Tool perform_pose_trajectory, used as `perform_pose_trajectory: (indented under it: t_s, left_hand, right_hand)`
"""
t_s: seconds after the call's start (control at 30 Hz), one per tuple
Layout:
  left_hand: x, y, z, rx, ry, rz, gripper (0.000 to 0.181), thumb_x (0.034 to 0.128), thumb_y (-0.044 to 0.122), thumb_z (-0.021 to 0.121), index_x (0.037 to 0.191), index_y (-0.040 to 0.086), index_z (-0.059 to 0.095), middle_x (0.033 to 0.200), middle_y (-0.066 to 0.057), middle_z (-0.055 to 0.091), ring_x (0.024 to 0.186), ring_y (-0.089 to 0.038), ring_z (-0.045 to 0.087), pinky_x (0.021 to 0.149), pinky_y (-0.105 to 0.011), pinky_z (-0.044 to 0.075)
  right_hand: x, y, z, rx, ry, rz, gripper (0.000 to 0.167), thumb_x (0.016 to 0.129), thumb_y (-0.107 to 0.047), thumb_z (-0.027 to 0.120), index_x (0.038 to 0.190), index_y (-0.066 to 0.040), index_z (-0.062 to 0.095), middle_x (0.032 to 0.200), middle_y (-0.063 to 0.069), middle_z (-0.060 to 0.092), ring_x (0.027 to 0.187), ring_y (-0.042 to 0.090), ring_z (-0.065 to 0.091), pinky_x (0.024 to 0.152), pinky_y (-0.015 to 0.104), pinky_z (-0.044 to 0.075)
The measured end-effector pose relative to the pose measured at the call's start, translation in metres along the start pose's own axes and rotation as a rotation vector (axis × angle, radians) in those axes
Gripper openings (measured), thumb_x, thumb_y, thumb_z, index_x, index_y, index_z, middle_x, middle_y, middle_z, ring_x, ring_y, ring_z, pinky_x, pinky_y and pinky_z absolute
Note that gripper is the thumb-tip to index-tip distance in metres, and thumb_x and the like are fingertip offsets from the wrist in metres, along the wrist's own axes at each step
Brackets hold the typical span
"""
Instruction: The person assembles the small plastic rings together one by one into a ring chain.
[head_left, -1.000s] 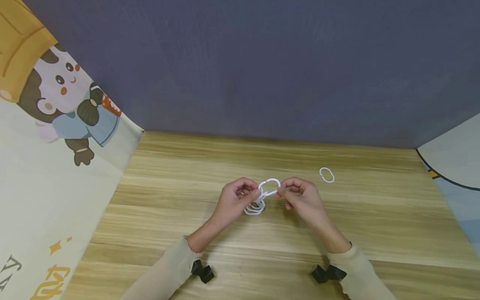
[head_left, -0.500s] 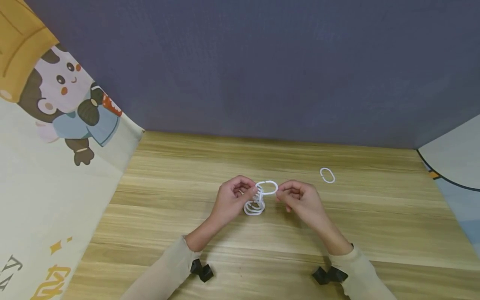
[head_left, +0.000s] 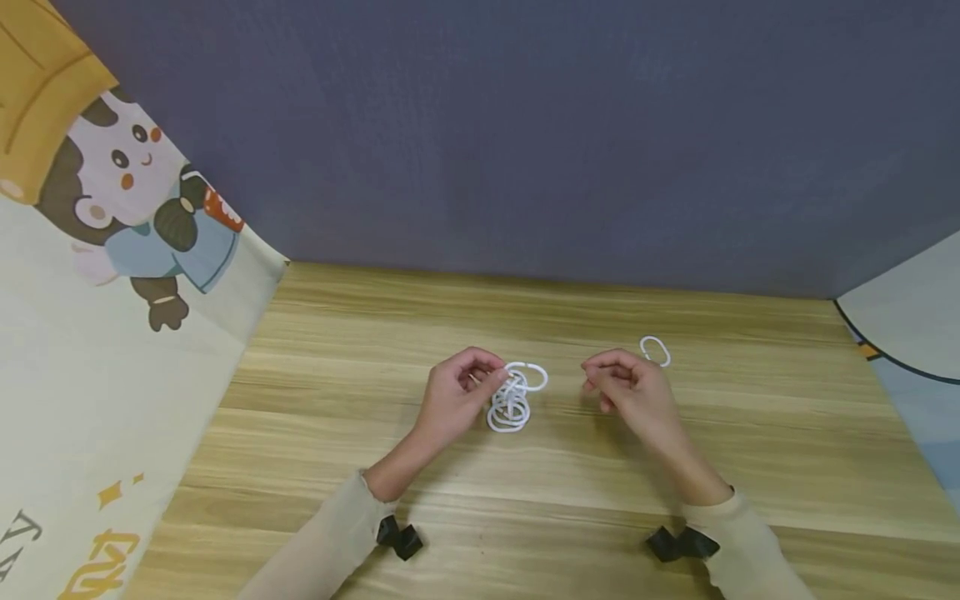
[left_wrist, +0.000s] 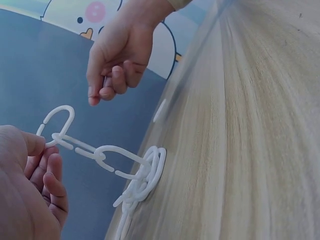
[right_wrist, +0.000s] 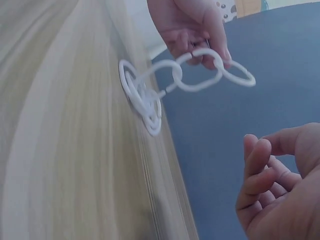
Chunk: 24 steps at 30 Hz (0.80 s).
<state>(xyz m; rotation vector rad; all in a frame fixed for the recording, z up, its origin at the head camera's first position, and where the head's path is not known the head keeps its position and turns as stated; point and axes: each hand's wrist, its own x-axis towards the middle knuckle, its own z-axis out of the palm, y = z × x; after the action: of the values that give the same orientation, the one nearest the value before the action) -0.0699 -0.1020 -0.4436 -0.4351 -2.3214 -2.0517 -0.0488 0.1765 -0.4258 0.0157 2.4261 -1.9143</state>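
My left hand (head_left: 457, 392) pinches the topmost white oval split ring (head_left: 546, 380) between thumb and forefinger. This ring hooks through others and forms a chain of rings (left_wrist: 145, 182), whose lower end lies bunched on the table. Small gaps show in several rings. To the right, my right hand (head_left: 636, 396) is apart from the chain, its fingers loosely curled with nothing between them. Behind that hand a single loose ring (head_left: 662, 343) lies flat on the table, part of it near the knuckles in the head view.
The wood-grain table (head_left: 375, 333) meets a dark blue upright panel (head_left: 480, 150) at its far edge. A printed cartoon panel (head_left: 90, 350) stands on the left, and another pale panel (head_left: 915, 308) on the right.
My right hand has let go of the top ring and drawn away to the right. My left hand has shifted slightly left, still pinching the chain's top ring.
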Motion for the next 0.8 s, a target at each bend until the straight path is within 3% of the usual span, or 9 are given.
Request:
perform_pose_trajectory:
  t_s: [0.13, 0.43, 0.8]
  left_hand:
    - [0.001, 0.001, 0.000, 0.004, 0.007, -0.004, 0.008, 0.0984, 0.001, 0.081, 0.104, -0.003, 0.078, 0.091, -0.015, 0.074, 0.074, -0.011, 0.060, 0.062, -0.018, 0.048]
    - [0.001, -0.001, 0.000, 0.006, 0.011, -0.005, 0.007, 0.0982, 0.001, 0.081, 0.104, -0.003, 0.079, 0.090, -0.015, 0.075, 0.073, -0.012, 0.060, 0.061, -0.018, 0.046]
    - [0.005, -0.004, 0.003, 0.010, 0.023, -0.007, 0.007, 0.0982, 0.001, 0.081, 0.104, -0.002, 0.079, 0.091, -0.014, 0.075, 0.072, -0.009, 0.059, 0.059, -0.018, 0.045]
  right_hand:
    - [0.003, 0.005, -0.010, -0.035, 0.033, -0.028, 0.026, 0.110, -0.010, 0.070, 0.120, 0.014, 0.069, 0.086, 0.007, 0.078, 0.060, 0.011, 0.060, 0.053, 0.026, 0.054]
    - [0.016, 0.024, -0.032, -0.124, 0.124, -0.068, 0.024, 0.109, -0.010, 0.070, 0.122, 0.011, 0.072, 0.091, 0.009, 0.079, 0.065, 0.016, 0.064, 0.056, 0.027, 0.056]
    - [0.041, 0.042, -0.068, -0.182, 0.219, -0.075, 0.025, 0.108, -0.011, 0.072, 0.123, 0.009, 0.073, 0.091, -0.010, 0.079, 0.067, 0.012, 0.070, 0.057, 0.024, 0.058]
